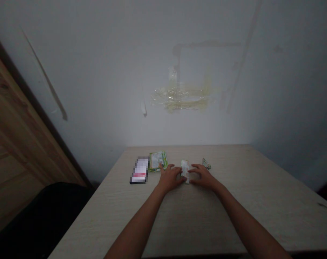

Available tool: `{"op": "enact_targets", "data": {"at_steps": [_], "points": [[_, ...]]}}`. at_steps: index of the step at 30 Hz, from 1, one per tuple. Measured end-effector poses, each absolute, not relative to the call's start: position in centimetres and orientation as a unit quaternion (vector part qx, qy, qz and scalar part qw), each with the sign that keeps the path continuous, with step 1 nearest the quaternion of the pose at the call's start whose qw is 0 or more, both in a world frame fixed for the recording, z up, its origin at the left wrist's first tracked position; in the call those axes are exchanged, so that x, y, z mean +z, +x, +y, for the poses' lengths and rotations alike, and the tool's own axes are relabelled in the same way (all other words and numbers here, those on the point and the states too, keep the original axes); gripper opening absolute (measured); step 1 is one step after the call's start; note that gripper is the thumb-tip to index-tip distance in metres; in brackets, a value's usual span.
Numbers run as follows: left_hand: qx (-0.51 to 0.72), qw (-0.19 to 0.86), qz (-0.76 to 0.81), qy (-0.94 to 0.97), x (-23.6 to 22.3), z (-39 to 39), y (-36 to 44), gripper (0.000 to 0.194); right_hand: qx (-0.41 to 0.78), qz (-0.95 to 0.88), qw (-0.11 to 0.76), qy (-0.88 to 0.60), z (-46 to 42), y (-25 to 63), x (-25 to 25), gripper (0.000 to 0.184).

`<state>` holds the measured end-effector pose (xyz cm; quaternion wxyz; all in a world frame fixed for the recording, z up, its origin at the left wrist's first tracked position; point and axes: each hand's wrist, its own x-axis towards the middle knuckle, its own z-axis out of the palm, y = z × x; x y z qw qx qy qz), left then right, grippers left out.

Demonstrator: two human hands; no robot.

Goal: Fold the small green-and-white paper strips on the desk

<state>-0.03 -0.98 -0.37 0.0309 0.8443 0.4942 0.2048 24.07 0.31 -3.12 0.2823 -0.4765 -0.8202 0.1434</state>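
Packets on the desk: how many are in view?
3. A green packet lies at the left hand, a pale packet between both hands, a small crumpled packet past the right hand. More could be hidden under the hands.

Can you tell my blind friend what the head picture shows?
The left hand and right hand hold a small pale packet on a pale table. A green packet, a blurred phone and a crumpled wrapper lie nearby, below a stained white wall.
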Motion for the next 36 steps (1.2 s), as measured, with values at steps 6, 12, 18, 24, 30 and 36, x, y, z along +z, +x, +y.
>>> {"op": "enact_targets", "data": {"at_steps": [6,12,18,24,30,36], "points": [[0.212,0.013,0.482,0.85,0.2,-1.7,0.3,0.028,0.136,-0.819,0.311,-0.464,0.5,23.9,-3.4,0.019],[0.204,0.008,0.487,0.849,0.0,-1.7,0.4,0.035,0.121,-0.778,0.334,-0.519,1.0,23.1,-3.4,0.019],[0.196,0.004,0.485,0.852,-0.3,-1.4,0.3,0.036,0.107,-0.763,0.333,-0.544,1.7,22.8,-3.3,0.023],[0.186,0.02,0.489,0.852,-0.5,-1.2,0.2,0.037,0.098,-0.762,0.316,-0.557,1.9,22.7,-3.1,0.027],[0.173,0.022,0.499,0.849,-0.3,-1.2,0.2,0.04,0.09,-0.757,0.306,-0.57,2.3,22.5,-3.1,0.029],[0.184,0.038,0.494,0.849,-0.6,-1.0,0.2,0.04,0.075,-0.758,0.294,-0.578,2.6,22.3,-3.1,0.03]]}}
